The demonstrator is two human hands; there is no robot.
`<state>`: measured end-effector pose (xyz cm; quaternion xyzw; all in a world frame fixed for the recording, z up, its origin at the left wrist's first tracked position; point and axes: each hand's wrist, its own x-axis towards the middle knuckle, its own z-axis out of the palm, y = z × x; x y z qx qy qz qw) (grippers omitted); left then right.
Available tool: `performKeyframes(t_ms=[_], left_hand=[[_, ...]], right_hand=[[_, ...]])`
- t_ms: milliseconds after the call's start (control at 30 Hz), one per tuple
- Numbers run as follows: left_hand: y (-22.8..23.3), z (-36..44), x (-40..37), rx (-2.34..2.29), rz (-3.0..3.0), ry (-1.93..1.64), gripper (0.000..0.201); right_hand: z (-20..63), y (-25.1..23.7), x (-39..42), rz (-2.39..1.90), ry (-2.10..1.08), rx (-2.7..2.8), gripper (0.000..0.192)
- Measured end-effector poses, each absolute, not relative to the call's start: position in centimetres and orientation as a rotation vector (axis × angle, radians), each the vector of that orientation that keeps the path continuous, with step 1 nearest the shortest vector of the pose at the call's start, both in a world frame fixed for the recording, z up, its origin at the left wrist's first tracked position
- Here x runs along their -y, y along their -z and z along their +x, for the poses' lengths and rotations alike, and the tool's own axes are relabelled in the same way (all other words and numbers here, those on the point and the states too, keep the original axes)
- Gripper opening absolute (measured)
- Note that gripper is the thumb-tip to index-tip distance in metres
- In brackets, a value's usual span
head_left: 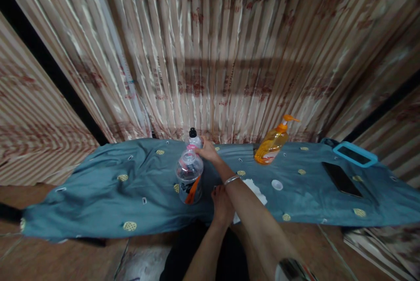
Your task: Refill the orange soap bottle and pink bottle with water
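Note:
My right hand [209, 149] reaches across to a clear bottle with a black cap [193, 139], its fingers closed around the bottle's side. Just in front of that bottle stands a large clear plastic bottle [190, 176] with an orange and black label; its mouth is uncapped. My left hand [223, 204] is under my right forearm, near the front edge of the cloth, fingers curled. What it holds, if anything, is hidden. Partly behind my right forearm lies a torn white paper [255, 191].
On the teal patterned cloth [98, 185] stands an orange pump bottle [272, 143]. A small white cap [277, 185], a dark phone [341, 178] and a blue-framed object [356, 154] lie to the right. A striped curtain [210, 53] hangs behind, between black poles.

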<state>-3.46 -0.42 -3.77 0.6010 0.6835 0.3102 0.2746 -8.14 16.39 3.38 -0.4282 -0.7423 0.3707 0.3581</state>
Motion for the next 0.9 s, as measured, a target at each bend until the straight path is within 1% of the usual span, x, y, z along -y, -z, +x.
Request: performKeyframes(t_ms=[100, 200, 267, 433, 567, 667, 767, 900], left_hand=[[3.3, -3.8, -0.1, -1.853, 1.652, -0.793, 0.033], [3.4, -3.8, -0.8, -1.791, 1.667, -0.827, 0.046], [3.7, -3.7, -1.5, -1.771, 1.626, -0.900, 0.051], [4.4, -3.5, -3.8, -1.771, 1.507, -1.022, 0.050], [4.8, -3.8, -4.6, -1.787, 1.476, -1.128, 0.054], [4.9, -3.9, -3.9, -1.729, 1.441, -1.282, 0.061], [4.9, -3.7, -2.5, -1.585, 1.469, -1.340, 0.069], [4.7, -2.7, -1.1, -1.457, 1.495, -1.350, 0.088]], right_hand=[[-7.3, -3.4, -16.9, -1.126, -0.974, 1.898, 0.029], [-4.1, -4.1, -16.8, -1.128, -0.926, 1.828, 0.030], [-0.8, -4.9, -16.1, -1.109, -0.880, 1.771, 0.029], [8.8, -6.8, -11.6, -1.050, -0.787, 1.666, 0.034], [13.5, -6.6, -6.8, -1.113, -0.744, 1.670, 0.039], [14.3, -5.2, -4.5, -1.161, -0.793, 1.706, 0.040], [13.6, -3.2, -3.7, -1.182, -0.812, 1.690, 0.040], [12.4, -1.2, -3.5, -1.211, -0.802, 1.661, 0.041]])
